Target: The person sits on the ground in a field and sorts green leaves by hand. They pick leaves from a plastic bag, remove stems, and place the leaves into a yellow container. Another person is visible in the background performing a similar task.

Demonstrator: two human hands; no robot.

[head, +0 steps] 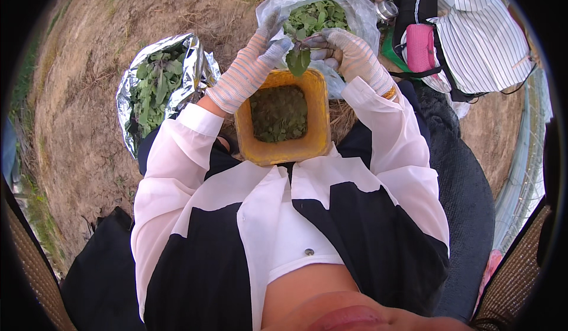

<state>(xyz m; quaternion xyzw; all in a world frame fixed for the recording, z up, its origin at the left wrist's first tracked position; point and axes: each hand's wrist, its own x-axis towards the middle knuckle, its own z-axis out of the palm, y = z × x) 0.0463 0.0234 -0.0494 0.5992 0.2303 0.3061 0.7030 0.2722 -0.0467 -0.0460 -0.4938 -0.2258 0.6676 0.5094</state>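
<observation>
Both hands wear striped knit gloves with greyish fingers. My right hand (353,53) is closed on the stem of a leafy green sprig (298,61) with a purplish stem. Opposite it, my left hand (259,58) has its fingers apart, its fingertips beside the leaves; whether they touch cannot be told. Just below the hands stands a square yellow plastic bucket (284,154) with small leaves and dark matter at its bottom. Behind the hands, a translucent plastic bag (366,13) holds a heap of green leaves (321,18).
At the left, a silver foil bag (191,60) holds leafy greens (155,91) on bare soil (80,109). A metal lidded container (387,10) stands at the back right. Near it are a pink mesh pouch (420,47) and a person's striped garment (483,42).
</observation>
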